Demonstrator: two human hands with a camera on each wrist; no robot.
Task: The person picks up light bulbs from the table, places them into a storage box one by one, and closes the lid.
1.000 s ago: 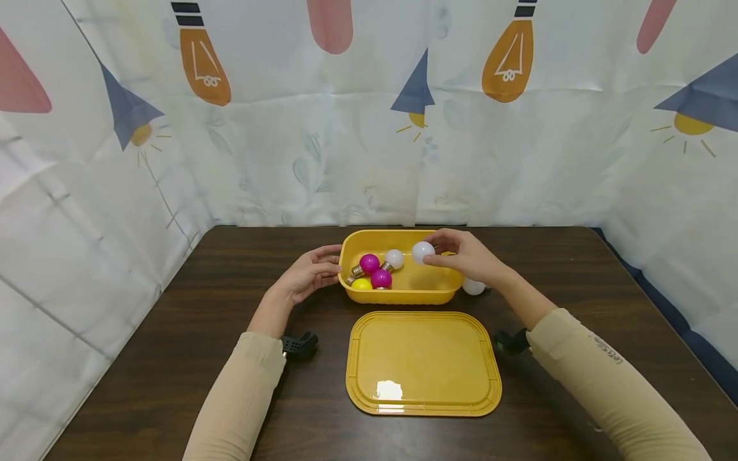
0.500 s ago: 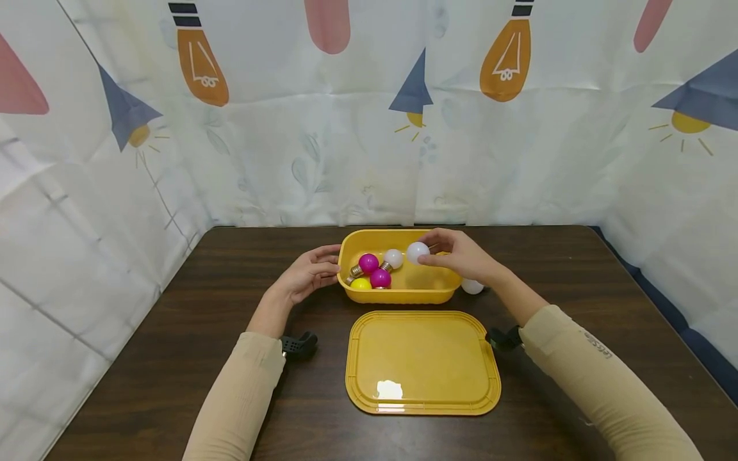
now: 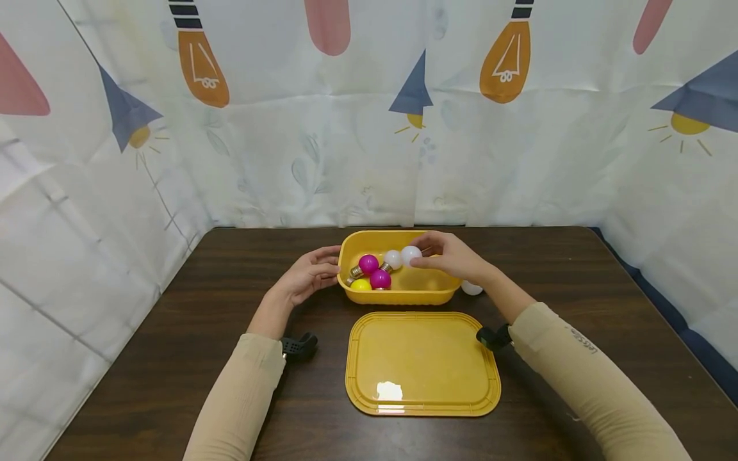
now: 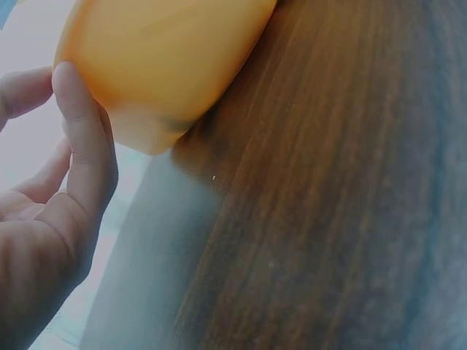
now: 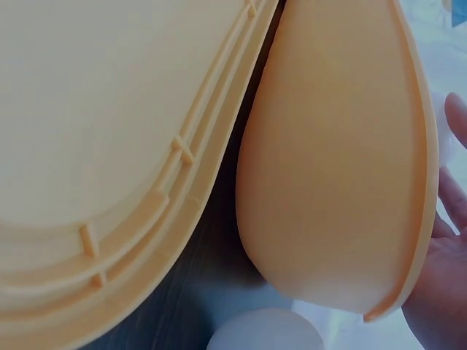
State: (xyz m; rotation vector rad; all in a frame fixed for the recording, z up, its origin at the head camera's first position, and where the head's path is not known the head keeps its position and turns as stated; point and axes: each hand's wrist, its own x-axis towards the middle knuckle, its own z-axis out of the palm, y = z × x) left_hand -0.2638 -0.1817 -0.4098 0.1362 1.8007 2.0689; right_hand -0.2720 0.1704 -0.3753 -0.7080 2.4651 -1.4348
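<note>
Centre of the frame: yellow box on the desk, mouth up. Left hand at its left end, fingers fairly straight, tips on the wall, nothing gripped; looks like a light brace against sliding. Right hand pinches a white bulb over the box, right of its middle. Fingertip hold, globe facing left; probably keeps pressure low and knuckles off the rim. Its base is hidden; can't tell if it touches the other white bulb. That one sits bunched with two magenta bulbs and a yellow bulb in the box's left half, which should give the hand room. Loose bulb by the box's right end, partly hidden. Lid lies flat just below the box in frame, not touching; likely parked there to leave the mouth accessible.
</note>
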